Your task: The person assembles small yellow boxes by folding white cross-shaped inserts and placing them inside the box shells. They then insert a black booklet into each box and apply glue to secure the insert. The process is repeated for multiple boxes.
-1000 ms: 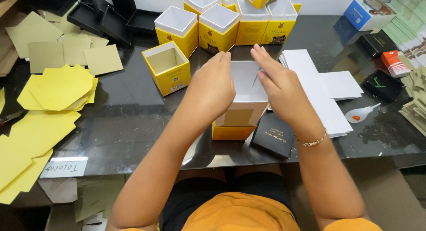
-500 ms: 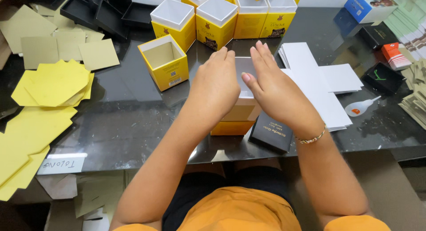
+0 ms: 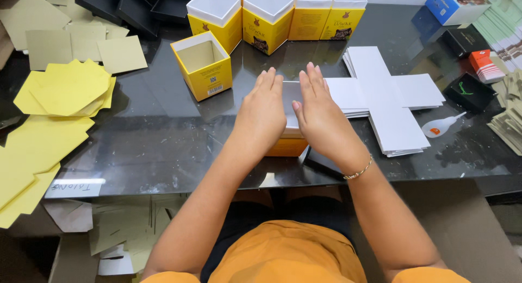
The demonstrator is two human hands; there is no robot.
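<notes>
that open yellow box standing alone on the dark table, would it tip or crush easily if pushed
The open yellow box is probably light: it looks like thin card and appears empty inside. A push low on its side would likely slide it across the glossy dark table; a push near the rim might tip it. With no lid, its top edges could flex inward if squeezed.

Open yellow box [image 3: 202, 65], white cross-shaped card stack [image 3: 383, 95], yellow sheets [image 3: 68, 87].

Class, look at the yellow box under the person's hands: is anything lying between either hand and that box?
Nothing visible. The left hand and right hand lie flat on the white liner atop the yellow box. The black box sits beside it, under the right wrist, not between.
</notes>
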